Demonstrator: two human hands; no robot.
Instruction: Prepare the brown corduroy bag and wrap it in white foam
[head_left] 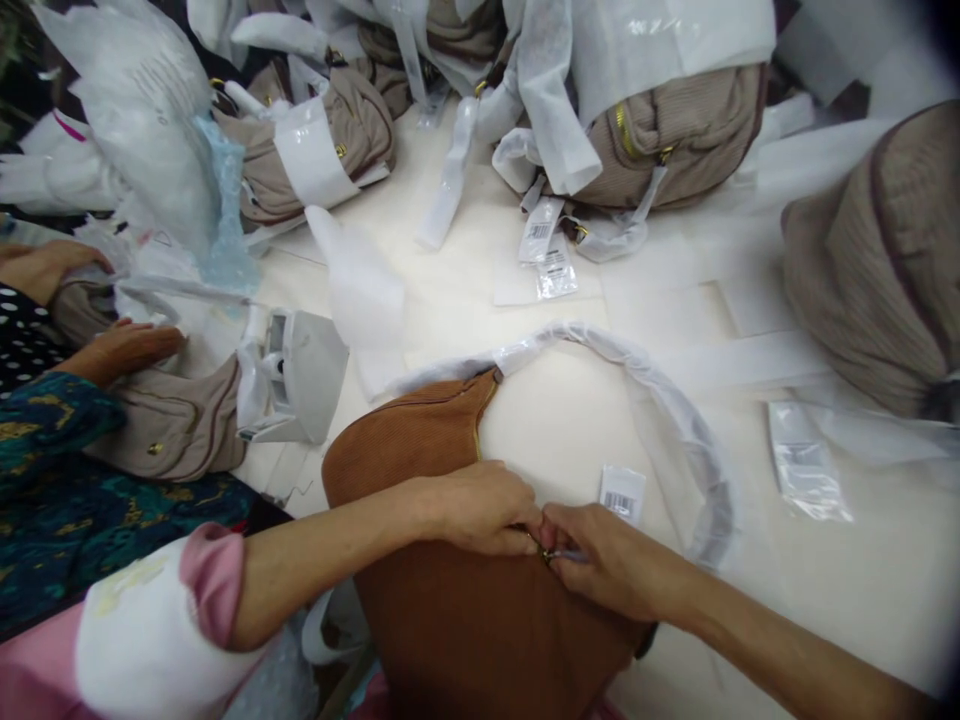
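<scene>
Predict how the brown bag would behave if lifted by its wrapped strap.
The brown bag would probably sag, as its fabric looks soft. Its strap seems flexible, lying in a loose arc. The shiny, translucent wrap might feel slippery.

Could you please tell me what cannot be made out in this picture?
In the head view:
Metal fitting: largely covered by fingers of the left hand and right hand.
Brown bag: lower end cut off by the bottom edge.
Barcode label: print too small and blurred.
Rightmost taupe bag: cut off by the right edge.
</scene>
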